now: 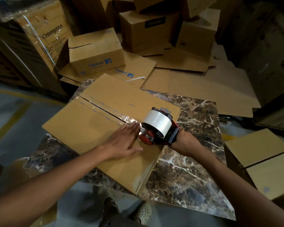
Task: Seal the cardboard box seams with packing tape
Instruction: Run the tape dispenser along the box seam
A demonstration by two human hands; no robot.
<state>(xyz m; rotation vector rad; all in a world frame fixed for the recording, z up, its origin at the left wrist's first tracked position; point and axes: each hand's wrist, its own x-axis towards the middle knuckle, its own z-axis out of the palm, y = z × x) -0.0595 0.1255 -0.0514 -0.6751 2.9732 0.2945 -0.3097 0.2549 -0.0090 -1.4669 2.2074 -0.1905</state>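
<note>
Cardboard box closed, flat on marble tabletop. Left hand open, pressing box top beside seam. Right hand grips tape dispenser on box's right end. Clear tape covers seam. Behind box, another closed box.

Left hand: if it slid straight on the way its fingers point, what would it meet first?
The left hand would likely meet the tape dispenser; its fingertips already sit beside the red front.

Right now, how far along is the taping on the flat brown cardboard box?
Done: clear tape covers the centre seam of the flat brown cardboard box. In hand: left hand presses the tape; right hand holds the red tape dispenser. Left: cutting, edge seams.
</note>
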